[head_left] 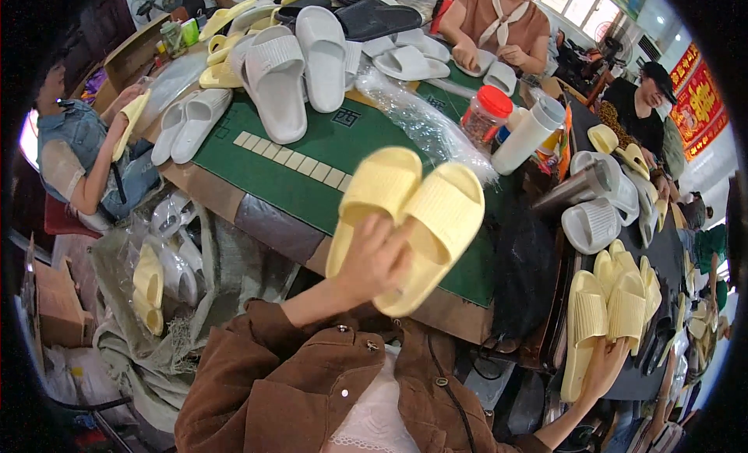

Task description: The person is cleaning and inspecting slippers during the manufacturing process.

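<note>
In front of my chest, my left hand (pixel 372 260) grips a pair of pale yellow slippers (pixel 444 211) side by side, soles down and toe ends away from me. Its fingers reach in at the inner edges, between the two. Off to the right, my right hand (pixel 608 367) is closed at the heel ends of more yellow slippers (pixel 588 320), which stand among several others at the dark table's edge. Part of its fingers is hidden behind the slippers.
A green table mat (pixel 312 196) bears a row of pale tiles (pixel 292 158), grey-white slippers (pixel 276 79), plastic wrap (pixel 421 114), a red-lidded jar (pixel 487 110) and a white bottle (pixel 530 133). An open sack (pixel 210 274) holds bagged slippers. Other people handle slippers around the tables.
</note>
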`<state>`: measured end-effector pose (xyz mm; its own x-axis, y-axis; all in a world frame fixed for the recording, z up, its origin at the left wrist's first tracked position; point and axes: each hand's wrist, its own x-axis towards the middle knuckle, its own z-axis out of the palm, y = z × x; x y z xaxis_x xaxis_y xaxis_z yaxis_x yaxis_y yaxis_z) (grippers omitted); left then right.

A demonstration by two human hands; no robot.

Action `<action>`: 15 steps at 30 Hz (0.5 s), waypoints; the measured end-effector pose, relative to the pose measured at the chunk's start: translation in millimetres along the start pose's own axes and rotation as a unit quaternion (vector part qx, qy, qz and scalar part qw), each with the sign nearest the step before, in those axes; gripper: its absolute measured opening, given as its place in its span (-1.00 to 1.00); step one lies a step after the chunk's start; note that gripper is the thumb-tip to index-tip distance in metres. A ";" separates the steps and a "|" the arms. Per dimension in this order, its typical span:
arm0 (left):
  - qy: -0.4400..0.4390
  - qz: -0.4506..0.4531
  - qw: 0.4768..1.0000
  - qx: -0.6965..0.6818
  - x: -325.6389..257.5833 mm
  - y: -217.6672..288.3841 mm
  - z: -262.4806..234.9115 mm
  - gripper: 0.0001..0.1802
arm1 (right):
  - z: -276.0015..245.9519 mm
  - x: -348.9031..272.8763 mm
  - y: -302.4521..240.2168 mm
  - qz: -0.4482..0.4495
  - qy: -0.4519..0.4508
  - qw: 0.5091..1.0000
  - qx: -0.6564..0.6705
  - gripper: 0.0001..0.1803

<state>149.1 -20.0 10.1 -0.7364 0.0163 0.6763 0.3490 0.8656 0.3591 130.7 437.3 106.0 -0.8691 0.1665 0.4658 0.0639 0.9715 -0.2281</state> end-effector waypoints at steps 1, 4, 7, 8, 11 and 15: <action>0.033 -0.001 0.999 0.016 6.8 -10.6 -11.2 -0.57 | -2.6 -1.4 7.6 -0.028 0.005 0.999 -0.041 -0.52; 0.119 -0.058 0.978 0.161 13.4 -54.6 -36.7 -0.55 | 10.1 1.8 20.6 -0.049 0.004 0.995 -0.085 -0.55; 0.173 -0.096 0.945 0.261 28.2 -103.5 -76.8 -0.49 | 2.2 -0.1 5.4 -0.015 -0.003 0.998 -0.059 -0.61; 0.195 -0.114 0.920 0.320 28.4 -133.1 -82.4 -0.47 | 2.8 -1.4 6.3 -0.010 -0.001 0.998 -0.062 -0.61; 0.233 -0.176 0.880 0.374 31.1 -212.0 -125.0 -0.41 | 8.1 0.0 7.3 -0.001 0.029 1.000 0.011 -0.62; 0.193 -0.302 0.835 0.417 40.0 -293.0 -151.3 -0.43 | 9.0 -2.7 16.0 -0.008 0.058 0.998 -0.031 -0.66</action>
<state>105.0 -348.7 29.2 -0.3343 -0.5727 0.7485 -0.6624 0.7077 0.2457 129.7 450.9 93.4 -0.8080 0.1648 0.5657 0.0832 0.9824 -0.1675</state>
